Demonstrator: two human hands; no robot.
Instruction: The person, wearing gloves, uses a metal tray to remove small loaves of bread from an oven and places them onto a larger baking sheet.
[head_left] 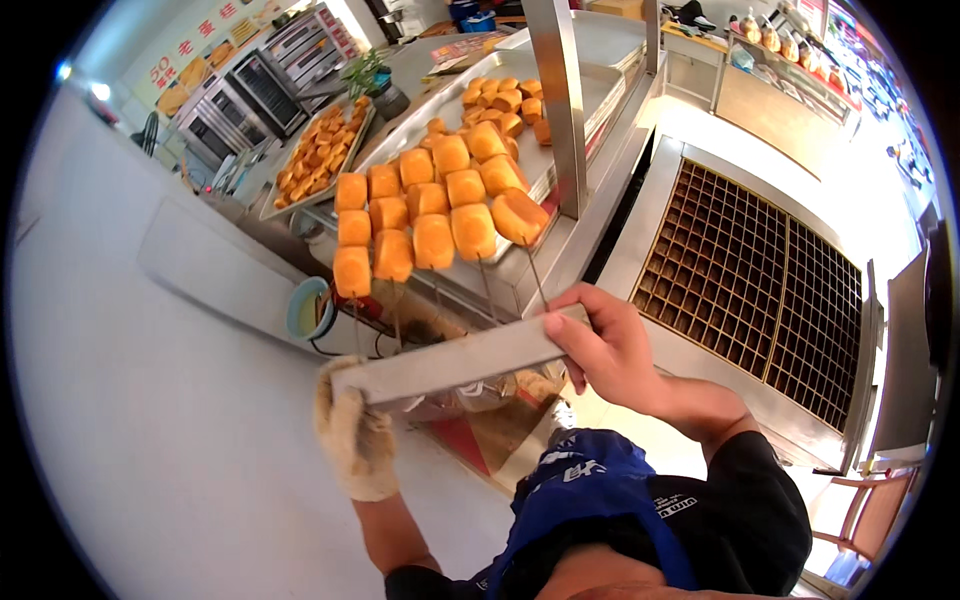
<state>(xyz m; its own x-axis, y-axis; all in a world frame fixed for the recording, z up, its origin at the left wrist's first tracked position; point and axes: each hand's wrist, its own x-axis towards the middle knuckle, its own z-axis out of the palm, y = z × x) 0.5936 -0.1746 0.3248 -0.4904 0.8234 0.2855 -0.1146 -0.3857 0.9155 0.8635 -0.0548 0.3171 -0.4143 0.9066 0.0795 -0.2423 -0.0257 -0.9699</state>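
Observation:
A long flat metal bar (460, 360) is held between my two hands. From its far side stick out several thin metal prongs, each spearing a row of small golden cakes (433, 240). My left hand (358, 445), in a cream fabric glove, is closed round the bar's left end. My bare right hand (615, 350) grips the right end, thumb on top. The cakes hang in front of and partly over a large silver tray (595, 82), where more loose golden cakes (505, 98) lie. Some of that tray is hidden behind the skewered cakes.
To the right stands a metal baking machine with a dark grid of square moulds (740, 290). A steel post (557, 110) rises beside the silver tray. Farther left lie a second tray of cakes (322, 152) and a potted plant (368, 75). A light-blue bowl (310, 308) sits below.

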